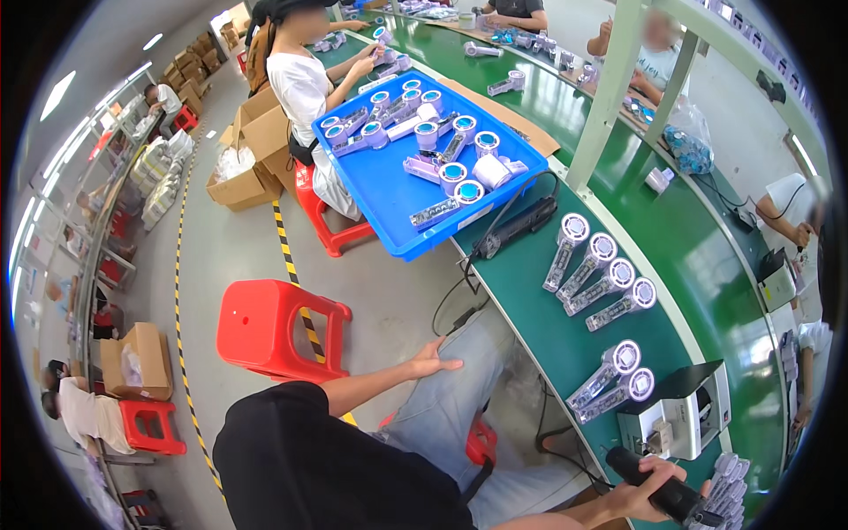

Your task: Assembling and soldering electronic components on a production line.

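My left hand (pixel 434 359) rests on my thigh, holding nothing, its thumb stretched out. At the lower right, my right hand (pixel 654 491) is wrapped round a black electric screwdriver (pixel 629 465), held beside the bench edge. Closest to it stands a white box-shaped device (pixel 664 426) with a black top, perhaps a screw feeder. Behind that, two handheld fan bodies (pixel 604 382) lie on the green bench, pale lilac with round heads and exposed inner parts in their handles. Farther along, several more such fan bodies (pixel 586 270) form a slanting row.
A blue tray (pixel 389 231) of fan parts juts past the bench edge. A second black power tool (pixel 521 227) with a cord lies beside it. Red stools (pixel 256 329) and cardboard boxes (pixel 252 146) stand on the floor. Co-workers (pixel 305 88) sit along the green conveyor (pixel 698 247).
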Motion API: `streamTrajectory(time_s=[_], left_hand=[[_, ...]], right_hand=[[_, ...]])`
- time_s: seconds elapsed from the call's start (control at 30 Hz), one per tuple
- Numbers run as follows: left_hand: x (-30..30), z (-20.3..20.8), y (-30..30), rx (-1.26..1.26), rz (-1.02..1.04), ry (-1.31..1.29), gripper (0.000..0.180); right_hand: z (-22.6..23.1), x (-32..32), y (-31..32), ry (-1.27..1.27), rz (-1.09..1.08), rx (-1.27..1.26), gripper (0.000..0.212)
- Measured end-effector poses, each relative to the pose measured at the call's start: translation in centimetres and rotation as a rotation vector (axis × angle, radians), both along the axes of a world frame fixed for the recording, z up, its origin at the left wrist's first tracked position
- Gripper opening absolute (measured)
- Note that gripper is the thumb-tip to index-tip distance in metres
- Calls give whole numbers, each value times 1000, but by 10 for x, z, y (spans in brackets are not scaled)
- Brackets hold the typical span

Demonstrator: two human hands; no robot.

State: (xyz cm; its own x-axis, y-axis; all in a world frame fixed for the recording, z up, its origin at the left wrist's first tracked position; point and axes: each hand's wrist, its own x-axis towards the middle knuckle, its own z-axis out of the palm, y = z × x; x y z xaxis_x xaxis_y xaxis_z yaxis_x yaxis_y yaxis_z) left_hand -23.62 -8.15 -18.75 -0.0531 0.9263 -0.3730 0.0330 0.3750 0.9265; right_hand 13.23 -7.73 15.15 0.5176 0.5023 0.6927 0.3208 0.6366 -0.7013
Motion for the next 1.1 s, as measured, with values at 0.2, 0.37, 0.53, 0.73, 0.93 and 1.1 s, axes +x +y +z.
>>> streamTrajectory(time_s=[0.2,0.37,0.53,0.73,0.93,1.1], left_hand=[[12,63,2,-96,-146,532,87],[48,115,4,234,-227,935,100],[78,103,18,139,-284,1052,112],[70,84,11,580,-269,1001,72],[148,148,14,1375,-357,587,34],[189,190,49,1378,-350,501,56]], right_hand=[[3,2,-5,-27,-29,4,64],[6,4,-8,-15,-34,0,67],[3,18,-12,-13,10,-12,18],[37,63,-13,-185,-22,45,24],[43,90,22,-101,31,162,45],[38,80,48,-151,83,52,67]])
